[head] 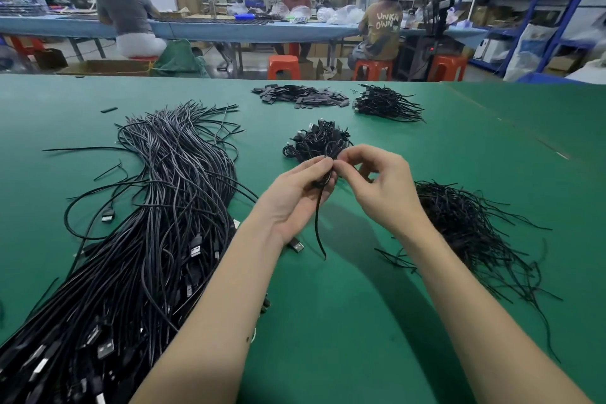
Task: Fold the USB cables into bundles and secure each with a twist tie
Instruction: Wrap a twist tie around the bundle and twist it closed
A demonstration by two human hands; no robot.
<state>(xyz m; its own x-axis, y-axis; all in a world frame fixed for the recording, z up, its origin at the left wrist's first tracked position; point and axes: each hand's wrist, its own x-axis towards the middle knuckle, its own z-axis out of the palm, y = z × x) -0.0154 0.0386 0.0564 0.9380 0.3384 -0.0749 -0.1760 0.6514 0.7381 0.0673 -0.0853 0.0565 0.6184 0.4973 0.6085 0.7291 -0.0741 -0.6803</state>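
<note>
My left hand grips a folded black USB cable above the green table; one cable end hangs down from it, and a USB plug shows below the wrist. My right hand pinches at the top of the bundle with thumb and forefinger; whether a twist tie is between them is hidden. A large heap of loose USB cables lies to the left. A pile of black twist ties lies to the right. Finished bundles sit just beyond my hands.
Farther back lie a pile of small flat black pieces and another pile of thin black wires. Beyond the table's far edge, people sit on orange stools at a long blue bench, with blue shelving at the right.
</note>
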